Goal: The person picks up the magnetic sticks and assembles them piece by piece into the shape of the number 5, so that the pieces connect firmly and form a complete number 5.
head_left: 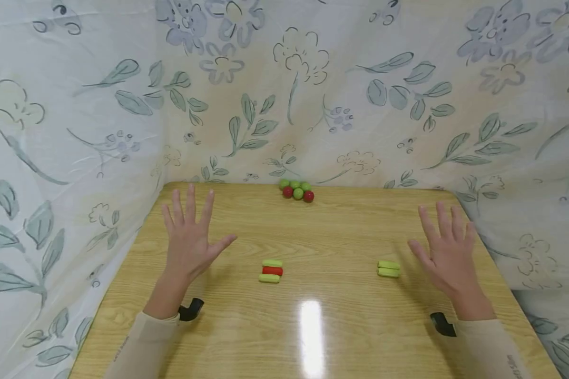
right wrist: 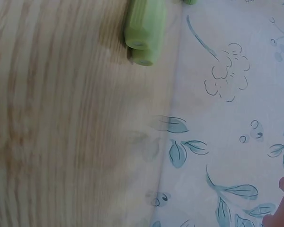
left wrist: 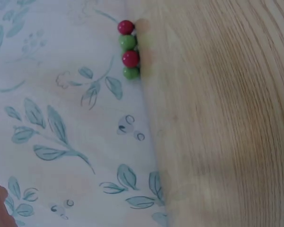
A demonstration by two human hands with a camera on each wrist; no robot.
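Note:
My left hand (head_left: 187, 247) is held up over the left of the wooden table, fingers spread and straight, holding nothing. Over the right side, my right hand (head_left: 450, 258) has the same spread fingers and no object in it. Between them lie short stick-like pieces: a red one (head_left: 272, 271) sandwiched between a light green one (head_left: 272, 263) behind and another light green one (head_left: 269, 278) in front. Closer to the right hand, two light green pieces (head_left: 389, 272) sit side by side; the right wrist view shows their ridged sides (right wrist: 144, 23).
Several small green and red balls (head_left: 297, 193) cluster at the far edge of the wooden table (head_left: 322, 231). A floral cloth (head_left: 303, 105) hangs behind and at both sides. Black curved pieces (head_left: 191, 309) stick out by each cuff. Bright glare falls on the table's front middle.

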